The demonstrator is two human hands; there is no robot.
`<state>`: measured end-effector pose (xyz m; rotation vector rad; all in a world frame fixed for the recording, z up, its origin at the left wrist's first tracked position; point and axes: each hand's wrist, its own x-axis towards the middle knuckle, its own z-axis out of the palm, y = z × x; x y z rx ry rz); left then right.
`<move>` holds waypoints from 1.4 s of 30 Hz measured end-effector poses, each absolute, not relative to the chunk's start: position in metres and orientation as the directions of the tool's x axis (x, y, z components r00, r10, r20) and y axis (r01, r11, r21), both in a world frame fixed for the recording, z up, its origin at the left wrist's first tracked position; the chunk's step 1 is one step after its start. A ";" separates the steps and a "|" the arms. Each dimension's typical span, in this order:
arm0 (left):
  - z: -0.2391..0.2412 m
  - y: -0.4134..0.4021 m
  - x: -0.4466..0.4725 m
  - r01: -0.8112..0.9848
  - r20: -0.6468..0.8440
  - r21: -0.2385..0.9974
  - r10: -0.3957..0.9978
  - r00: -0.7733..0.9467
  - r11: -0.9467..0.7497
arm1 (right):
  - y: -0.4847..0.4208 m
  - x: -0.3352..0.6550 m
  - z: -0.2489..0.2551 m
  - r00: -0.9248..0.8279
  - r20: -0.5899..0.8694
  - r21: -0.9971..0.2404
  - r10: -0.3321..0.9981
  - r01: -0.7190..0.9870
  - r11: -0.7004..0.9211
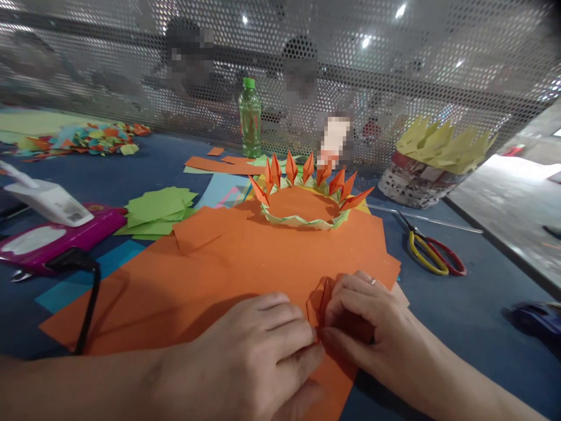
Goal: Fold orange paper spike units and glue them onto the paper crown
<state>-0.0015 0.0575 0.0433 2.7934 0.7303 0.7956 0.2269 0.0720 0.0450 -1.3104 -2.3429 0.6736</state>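
Between my hands is a small folded piece of orange paper [319,301], its pointed tip facing away from me. My left hand [267,351] is closed at its lower left edge, fingertips against the paper. From the right, my right hand [366,318], with a ring on one finger, pinches the same piece between thumb and fingers. Both rest over large orange paper sheets [272,263]. Beyond them on the sheets sits a ring of folded pale green paper [302,222] with several orange points [291,168] standing up around its far side.
Yellow-and-red-handled scissors [432,251] lie at right, near a newspaper-wrapped container [409,181] holding yellow folded paper. A green bottle [250,120] stands behind. At left are green paper pieces [160,207], a magenta power strip [48,242] with a black cord, and paper scraps [92,139]. Perforated metal panel [144,111] borders the back.
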 end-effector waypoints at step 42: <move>0.040 0.057 0.003 0.450 0.392 0.200 0.492 0.778 -0.870 | 0.078 0.227 0.041 -0.373 0.024 -0.591 0.928 0.743 0.314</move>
